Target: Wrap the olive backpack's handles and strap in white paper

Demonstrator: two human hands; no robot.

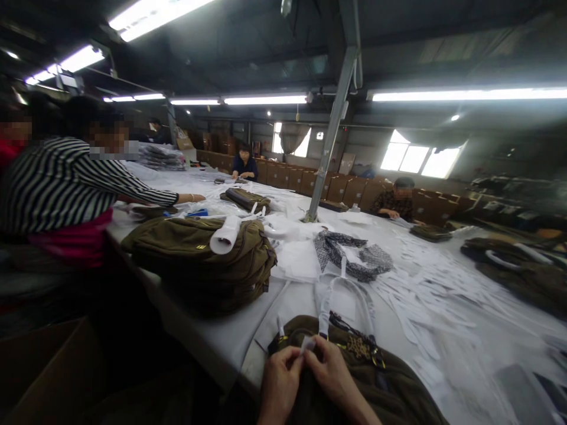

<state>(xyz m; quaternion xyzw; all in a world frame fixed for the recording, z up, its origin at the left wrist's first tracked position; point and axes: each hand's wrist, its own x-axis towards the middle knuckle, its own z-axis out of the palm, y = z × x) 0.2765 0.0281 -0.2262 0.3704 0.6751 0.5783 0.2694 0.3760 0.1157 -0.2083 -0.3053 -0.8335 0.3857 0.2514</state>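
Note:
Over an olive-brown bag [403, 386] at the table's near edge, my left hand [282, 373] and my right hand [325, 367] come together. Both pinch a small white piece of paper or wrapping [307, 344] between thumbs and fingertips. Whether it is joined to the bag I cannot tell. The bag's handle [325, 307] is wrapped in white and arches up just beyond my fingers. A gold-coloured ornament [361, 347] shows on the bag, right of my right hand.
A stack of olive bags [199, 254] with a white roll [225, 235] on top stands left. White strips [416, 301] cover the right side of the table [230, 336]. A metal post [332, 136] rises mid-table. A person in striped sleeves [128, 177] reaches in from the left.

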